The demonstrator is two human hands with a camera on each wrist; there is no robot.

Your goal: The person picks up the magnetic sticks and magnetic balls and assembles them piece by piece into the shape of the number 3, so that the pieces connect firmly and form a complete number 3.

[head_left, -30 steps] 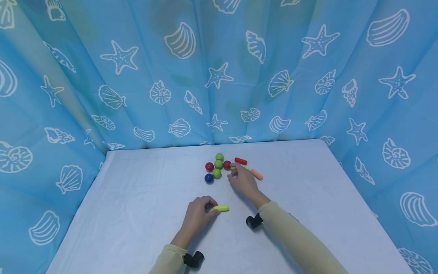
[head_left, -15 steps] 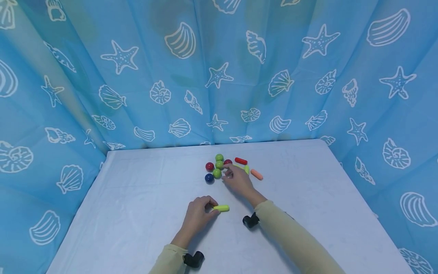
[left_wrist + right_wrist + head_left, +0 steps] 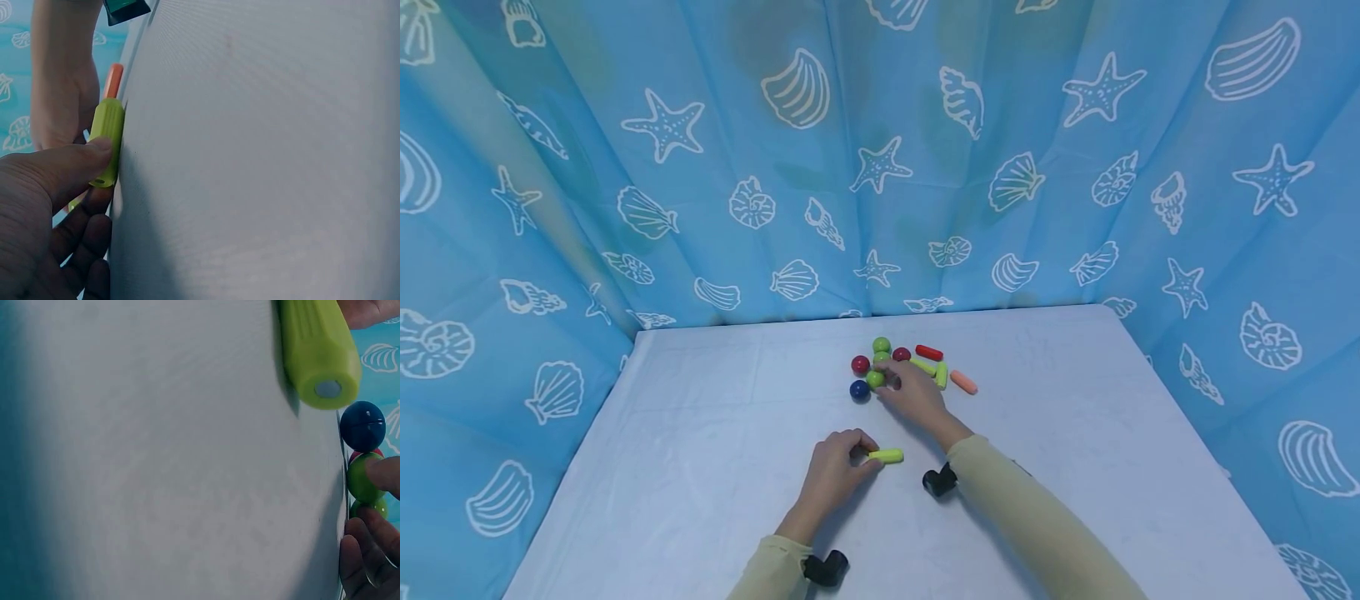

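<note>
In the head view my left hand (image 3: 829, 473) pinches one end of a short, ridged yellow-green stick (image 3: 889, 456), shaped like a small highlighter, low over the white tabletop. The left wrist view shows the thumb on its side. Farther back, my right hand (image 3: 916, 393) reaches into a cluster of glossy balls. Its thumb and index finger stand apart at a green ball (image 3: 876, 379). In the right wrist view the thumb overlaps the edge of that green ball (image 3: 362, 478); firm contact cannot be made out. Another green ball (image 3: 882, 358) is partly hidden by the fingers.
Around the hand lie a blue ball (image 3: 860, 390), two dark red balls, one at the left (image 3: 861, 364), and a rear green ball (image 3: 882, 344). To the right are a red stick (image 3: 929, 352), two yellow-green sticks and an orange stick (image 3: 963, 382). A blue curtain (image 3: 880, 208) stands behind.
My right hand has moved left from the yellow-green sticks to the green balls, uncovering those sticks. The left hand has stayed in place with its stick.
</note>
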